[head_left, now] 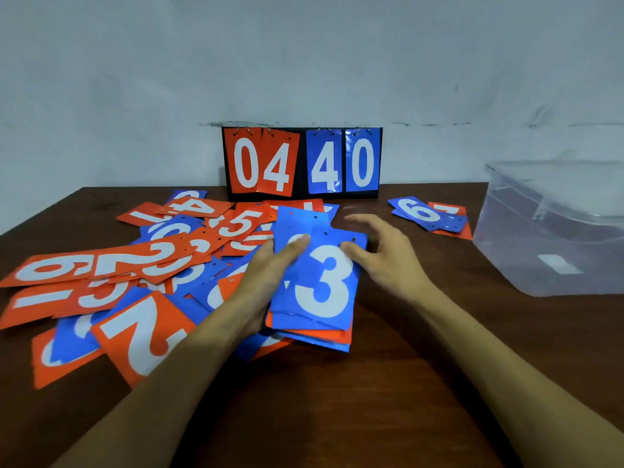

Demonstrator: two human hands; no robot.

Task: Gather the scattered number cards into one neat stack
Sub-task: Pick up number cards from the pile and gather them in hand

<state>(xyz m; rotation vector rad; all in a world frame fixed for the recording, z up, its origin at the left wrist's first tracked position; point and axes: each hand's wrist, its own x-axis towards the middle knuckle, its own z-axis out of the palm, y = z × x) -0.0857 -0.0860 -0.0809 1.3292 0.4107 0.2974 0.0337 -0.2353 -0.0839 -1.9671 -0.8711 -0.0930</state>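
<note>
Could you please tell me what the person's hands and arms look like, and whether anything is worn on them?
The left hand and the right hand are bare: no gloves, and no ring shows on the visible fingers. The left forearm and the right forearm are uncovered down to the frame's bottom edge, with no sleeve, watch, bracelet or marking in view.

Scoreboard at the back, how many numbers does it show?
4: orange 0 leftmost, orange 4 next, then blue 4, blue 0 rightmost. Others may hang hidden behind.
</note>
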